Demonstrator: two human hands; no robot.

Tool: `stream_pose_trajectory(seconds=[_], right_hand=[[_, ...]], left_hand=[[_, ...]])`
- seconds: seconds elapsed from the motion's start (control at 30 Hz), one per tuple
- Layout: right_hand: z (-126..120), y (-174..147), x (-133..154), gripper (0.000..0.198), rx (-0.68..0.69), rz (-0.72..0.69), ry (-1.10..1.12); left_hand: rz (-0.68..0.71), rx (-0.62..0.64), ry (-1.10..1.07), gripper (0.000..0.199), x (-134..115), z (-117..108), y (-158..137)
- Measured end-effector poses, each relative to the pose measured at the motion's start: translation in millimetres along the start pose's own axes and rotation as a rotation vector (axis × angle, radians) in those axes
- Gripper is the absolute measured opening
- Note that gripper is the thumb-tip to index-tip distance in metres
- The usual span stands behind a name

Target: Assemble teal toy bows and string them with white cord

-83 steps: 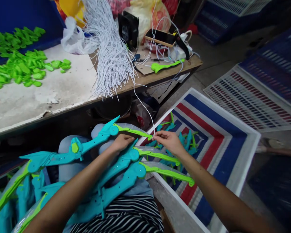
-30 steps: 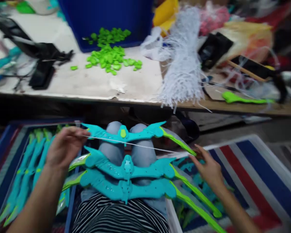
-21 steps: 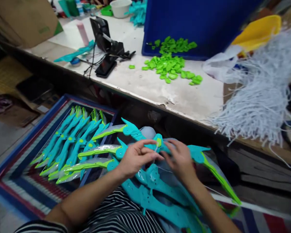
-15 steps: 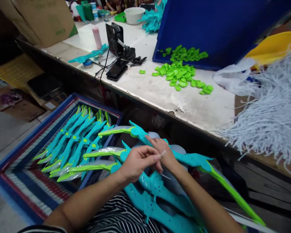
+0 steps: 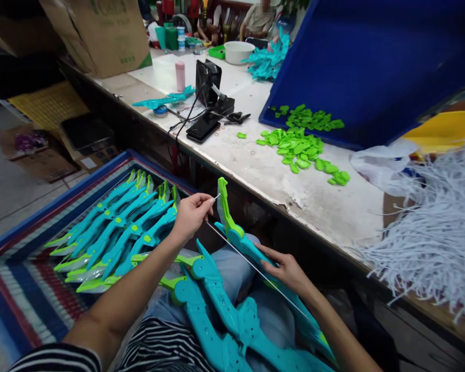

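Observation:
My left hand (image 5: pixel 194 213) pinches the end of a white cord (image 5: pixel 245 255) beside the green tip of a teal plastic toy bow (image 5: pixel 238 238). The cord runs taut along the bow toward its far end at the lower right. My right hand (image 5: pixel 289 268) grips the teal body, its fingers along the upper side and its palm partly hidden. Below, more teal toy bows (image 5: pixel 227 310) with green ends lie across my lap. To the left, several strung bows (image 5: pixel 120 219) rest in a row in a striped, blue-edged bin (image 5: pixel 27 305).
On the worktable (image 5: pixel 256 178) lie green plastic pieces (image 5: pixel 300 147), a phone (image 5: pixel 203 127) and a small black fan (image 5: pixel 208 82). A tilted blue tray (image 5: pixel 356 67) stands behind the pieces. White cords (image 5: pixel 434 232) hang over the right edge. People sit at the far end.
My hands have moved apart; the left went left with the cord, drawing it taut. The held bow has turned, and its green tip now points up. The view has shifted.

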State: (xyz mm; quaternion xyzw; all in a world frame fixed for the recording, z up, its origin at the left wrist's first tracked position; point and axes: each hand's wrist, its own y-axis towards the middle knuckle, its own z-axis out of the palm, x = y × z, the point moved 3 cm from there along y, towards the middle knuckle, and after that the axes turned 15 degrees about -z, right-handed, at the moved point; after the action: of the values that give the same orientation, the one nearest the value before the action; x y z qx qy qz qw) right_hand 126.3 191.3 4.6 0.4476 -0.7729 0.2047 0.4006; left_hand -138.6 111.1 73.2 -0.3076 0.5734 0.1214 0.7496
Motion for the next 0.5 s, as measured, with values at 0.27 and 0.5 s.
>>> stream_pose_trajectory(seconds=[0.27,0.5], right_hand=[[-0.9,-2.0,-2.7,0.042,-0.047,0.0,-0.007],[-0.5,-1.7,-1.9,0.043,-0.029,0.004,0.004]], left_hand=[[0.063,-0.008,0.151,0.012,-14.7,9.5,31.3],[0.1,0.01,0.257,0.01,-19.2,8.3,38.6]])
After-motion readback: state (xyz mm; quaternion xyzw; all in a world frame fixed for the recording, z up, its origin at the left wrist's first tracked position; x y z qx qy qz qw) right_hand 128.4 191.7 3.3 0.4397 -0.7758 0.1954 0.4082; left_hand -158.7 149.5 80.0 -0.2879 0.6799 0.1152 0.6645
